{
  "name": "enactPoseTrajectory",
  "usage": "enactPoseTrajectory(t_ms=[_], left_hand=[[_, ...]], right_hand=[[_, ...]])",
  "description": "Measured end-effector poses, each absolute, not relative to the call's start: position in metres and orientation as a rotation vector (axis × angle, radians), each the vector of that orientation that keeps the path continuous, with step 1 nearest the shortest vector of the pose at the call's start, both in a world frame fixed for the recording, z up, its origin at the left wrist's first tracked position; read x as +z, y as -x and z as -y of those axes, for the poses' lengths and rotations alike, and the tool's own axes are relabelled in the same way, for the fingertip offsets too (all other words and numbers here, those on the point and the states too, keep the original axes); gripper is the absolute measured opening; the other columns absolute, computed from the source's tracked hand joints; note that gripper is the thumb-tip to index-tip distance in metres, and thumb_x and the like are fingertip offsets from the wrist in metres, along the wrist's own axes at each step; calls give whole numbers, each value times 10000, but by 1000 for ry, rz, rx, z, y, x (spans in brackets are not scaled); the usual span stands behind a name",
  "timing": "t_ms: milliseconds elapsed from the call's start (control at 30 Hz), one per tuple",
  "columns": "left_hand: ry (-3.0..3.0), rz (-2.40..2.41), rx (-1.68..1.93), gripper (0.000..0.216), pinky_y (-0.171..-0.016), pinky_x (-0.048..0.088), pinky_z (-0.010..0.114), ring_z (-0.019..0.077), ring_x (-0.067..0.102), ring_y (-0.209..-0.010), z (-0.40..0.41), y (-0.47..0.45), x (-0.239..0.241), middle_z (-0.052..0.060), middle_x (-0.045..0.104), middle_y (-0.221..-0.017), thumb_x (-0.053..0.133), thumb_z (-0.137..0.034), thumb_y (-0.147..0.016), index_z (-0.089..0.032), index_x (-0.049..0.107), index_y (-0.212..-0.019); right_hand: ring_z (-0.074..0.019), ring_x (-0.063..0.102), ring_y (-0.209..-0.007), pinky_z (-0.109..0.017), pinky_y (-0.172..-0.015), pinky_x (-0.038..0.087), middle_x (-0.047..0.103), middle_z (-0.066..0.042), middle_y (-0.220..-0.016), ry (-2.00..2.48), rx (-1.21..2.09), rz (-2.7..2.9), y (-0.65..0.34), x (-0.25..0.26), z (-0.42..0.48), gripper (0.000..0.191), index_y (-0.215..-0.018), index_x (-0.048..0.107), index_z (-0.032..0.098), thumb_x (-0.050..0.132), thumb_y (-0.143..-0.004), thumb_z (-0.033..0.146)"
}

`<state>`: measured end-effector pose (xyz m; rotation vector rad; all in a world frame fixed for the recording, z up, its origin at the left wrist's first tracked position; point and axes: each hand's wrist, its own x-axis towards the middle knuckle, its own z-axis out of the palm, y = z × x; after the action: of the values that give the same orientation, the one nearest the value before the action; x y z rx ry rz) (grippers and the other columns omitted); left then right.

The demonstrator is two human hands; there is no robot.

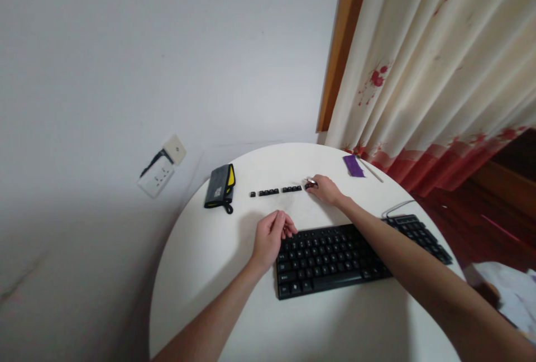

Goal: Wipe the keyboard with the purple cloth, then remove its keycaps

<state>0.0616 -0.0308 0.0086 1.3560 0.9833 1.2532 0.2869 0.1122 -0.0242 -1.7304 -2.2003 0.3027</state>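
Hands [268, 240] by keyboard [335, 256] and keycaps [268, 191], grey-yellow pouch [220, 185]

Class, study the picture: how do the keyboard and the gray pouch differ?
The keyboard is black throughout its body; the gray pouch shows yellow inside its edge. The keyboard is much longer than the gray pouch. The right arm partly hides the keyboard, while nothing covers the gray pouch. Both lie on the white table.

2 hands [268, 239] [325, 190], 1 keyboard [330, 256], 1 pouch [219, 184], 1 purple cloth [354, 166]
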Motion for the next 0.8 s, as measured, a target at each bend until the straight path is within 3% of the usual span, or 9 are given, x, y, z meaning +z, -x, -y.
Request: enactPoseTrajectory(t_ms=[400,500,667,800], left_hand=[[-1382,-986,1242,435,-527,435,224,119,564,-545,31,-62,9,47,676,-623,476,-466,-972,-143,619,-718],[-1373,-990,1247,444,-526,437,227,120,560,-537,31,-61,9,45,669,-612,471,-472,-973,-143,620,-713],[-1374,-1016,1274,437,-517,426,228,125,567,-542,30,-60,8,42,664,-610,484,-473,-965,-146,619,-709],[-1385,-1040,1274,421,-523,427,229,126,567,-546,30,-60,9,43,667,-612,481,-450,-970,-146,623,-715]], right_hand=[[-217,640,-875,-256,-744,421,706,-88,-946,1653,306,2176,-287,-21,-111,155,-901,720,173,729,-815,302],[-219,634,-906,-274,-797,438,700,-94,-995,1603,290,2115,-291,-9,-109,234,-980,716,170,733,-815,335],[-207,616,-950,-313,-869,449,691,-113,-1037,1445,284,1859,-307,30,-90,347,-1025,690,146,437,-990,382],[-188,601,-803,-301,-755,471,684,-97,-926,1310,455,1589,-326,63,-53,542,-983,688,137,317,-999,531]])
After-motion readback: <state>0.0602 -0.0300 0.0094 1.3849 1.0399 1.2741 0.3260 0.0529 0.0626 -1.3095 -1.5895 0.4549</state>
